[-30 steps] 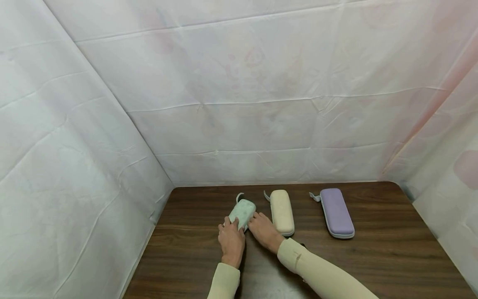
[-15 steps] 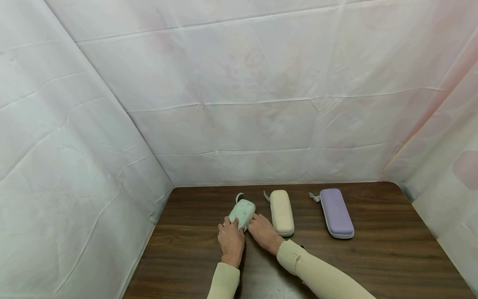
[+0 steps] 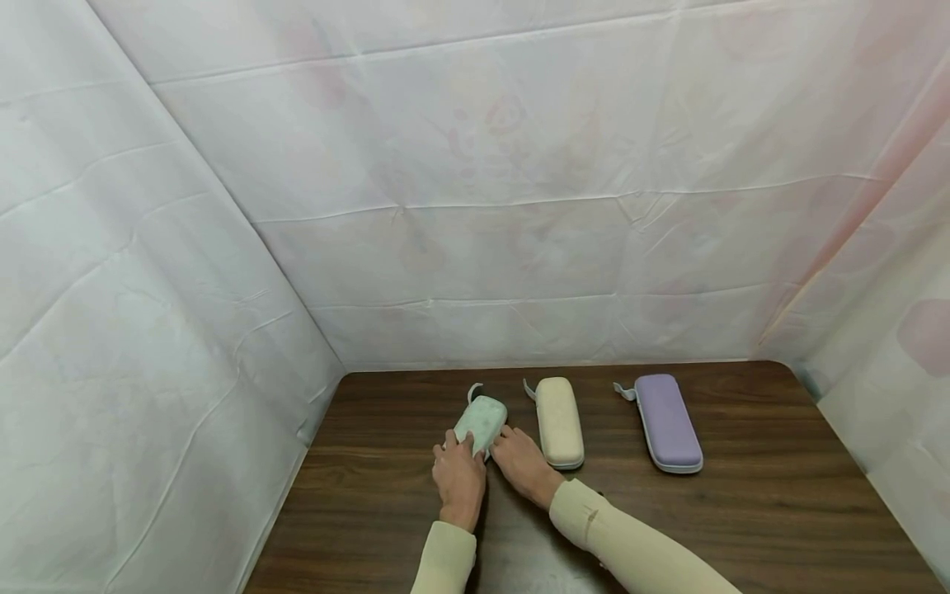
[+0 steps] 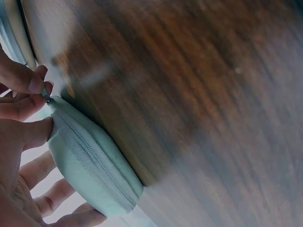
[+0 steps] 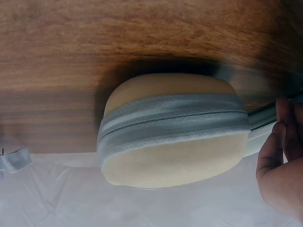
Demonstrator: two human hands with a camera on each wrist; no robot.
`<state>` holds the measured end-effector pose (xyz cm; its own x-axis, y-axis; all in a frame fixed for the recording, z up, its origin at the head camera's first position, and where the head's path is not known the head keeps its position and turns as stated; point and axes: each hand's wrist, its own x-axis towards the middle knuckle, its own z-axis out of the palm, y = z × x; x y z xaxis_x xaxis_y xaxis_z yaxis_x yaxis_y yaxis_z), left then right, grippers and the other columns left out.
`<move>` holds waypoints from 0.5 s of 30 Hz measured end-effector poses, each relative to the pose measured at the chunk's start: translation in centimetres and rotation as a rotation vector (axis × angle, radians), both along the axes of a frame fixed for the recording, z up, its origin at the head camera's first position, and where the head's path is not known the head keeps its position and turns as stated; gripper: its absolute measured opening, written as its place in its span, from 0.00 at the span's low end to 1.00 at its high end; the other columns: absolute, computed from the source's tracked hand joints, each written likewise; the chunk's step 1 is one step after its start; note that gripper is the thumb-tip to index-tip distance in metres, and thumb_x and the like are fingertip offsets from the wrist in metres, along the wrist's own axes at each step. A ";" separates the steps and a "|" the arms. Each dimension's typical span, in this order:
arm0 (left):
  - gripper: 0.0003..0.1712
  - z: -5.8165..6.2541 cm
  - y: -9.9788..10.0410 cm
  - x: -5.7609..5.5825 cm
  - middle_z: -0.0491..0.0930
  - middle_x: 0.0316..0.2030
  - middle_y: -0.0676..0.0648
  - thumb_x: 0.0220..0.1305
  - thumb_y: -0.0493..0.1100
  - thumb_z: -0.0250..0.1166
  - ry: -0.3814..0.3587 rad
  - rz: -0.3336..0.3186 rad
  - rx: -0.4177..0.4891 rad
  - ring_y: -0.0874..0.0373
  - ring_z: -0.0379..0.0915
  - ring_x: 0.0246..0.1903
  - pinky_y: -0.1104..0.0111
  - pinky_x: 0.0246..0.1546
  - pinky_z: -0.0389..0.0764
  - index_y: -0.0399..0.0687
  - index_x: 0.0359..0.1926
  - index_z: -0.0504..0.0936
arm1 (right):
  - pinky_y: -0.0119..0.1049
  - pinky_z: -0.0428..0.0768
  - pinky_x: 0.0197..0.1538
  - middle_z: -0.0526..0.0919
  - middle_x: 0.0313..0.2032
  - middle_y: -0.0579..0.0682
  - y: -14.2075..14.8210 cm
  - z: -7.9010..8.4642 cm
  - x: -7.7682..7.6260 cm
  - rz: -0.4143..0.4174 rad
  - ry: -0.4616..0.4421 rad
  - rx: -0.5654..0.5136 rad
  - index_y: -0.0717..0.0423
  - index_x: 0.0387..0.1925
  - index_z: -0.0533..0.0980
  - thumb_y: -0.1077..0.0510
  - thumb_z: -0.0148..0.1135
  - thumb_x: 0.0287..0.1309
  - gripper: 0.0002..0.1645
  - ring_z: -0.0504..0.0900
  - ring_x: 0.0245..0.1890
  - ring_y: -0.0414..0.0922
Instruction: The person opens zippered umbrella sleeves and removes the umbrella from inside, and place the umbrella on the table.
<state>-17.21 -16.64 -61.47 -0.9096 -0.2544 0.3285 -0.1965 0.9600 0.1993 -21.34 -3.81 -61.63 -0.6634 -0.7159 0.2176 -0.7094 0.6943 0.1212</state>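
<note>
A mint-green zippered case [image 3: 482, 419] lies on the table at an angle, a grey strap loop at its far end. My left hand [image 3: 458, 480] grips its near end from above; in the left wrist view, thumb and fingers sit on either side of the case [image 4: 90, 161], its grey zipper band facing the camera. At one end of that band my right hand [image 3: 523, 462] pinches the small metal zipper pull [image 4: 46, 94]. The right wrist view has the right hand [image 5: 281, 165] at its right edge, beside a cream case [image 5: 175, 163] in front.
The cream case [image 3: 560, 422] lies just right of my right hand. Farther right is a purple case [image 3: 670, 422] with a grey strap. White printed cloth [image 3: 475, 247] rises behind the wooden table [image 3: 772, 478] and along both sides.
</note>
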 end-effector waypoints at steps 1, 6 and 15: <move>0.24 0.0 0.0 0.0 0.79 0.54 0.38 0.61 0.49 0.79 -0.002 0.001 -0.004 0.37 0.78 0.44 0.47 0.34 0.87 0.48 0.57 0.90 | 0.37 0.80 0.43 0.88 0.38 0.44 0.0 0.0 0.0 0.000 0.002 -0.004 0.48 0.39 0.88 0.59 0.71 0.68 0.03 0.80 0.43 0.43; 0.24 0.0 0.0 0.0 0.79 0.53 0.38 0.61 0.49 0.79 -0.002 0.001 -0.007 0.37 0.78 0.44 0.47 0.34 0.86 0.48 0.57 0.90 | 0.37 0.80 0.43 0.88 0.39 0.43 -0.1 -0.4 0.0 0.009 0.013 -0.019 0.48 0.39 0.88 0.60 0.71 0.67 0.03 0.80 0.44 0.42; 0.23 0.0 0.0 -0.1 0.79 0.53 0.38 0.60 0.47 0.80 0.008 0.006 0.001 0.37 0.78 0.43 0.47 0.34 0.86 0.48 0.56 0.91 | 0.35 0.79 0.44 0.87 0.38 0.42 -0.4 -0.2 0.5 0.014 -0.019 -0.007 0.45 0.44 0.88 0.60 0.70 0.68 0.08 0.79 0.44 0.41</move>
<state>-17.28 -16.61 -61.47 -0.9055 -0.2600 0.3354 -0.2003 0.9586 0.2022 -20.81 -4.26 -61.86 -0.6573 -0.7238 0.2101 -0.7214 0.6849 0.1024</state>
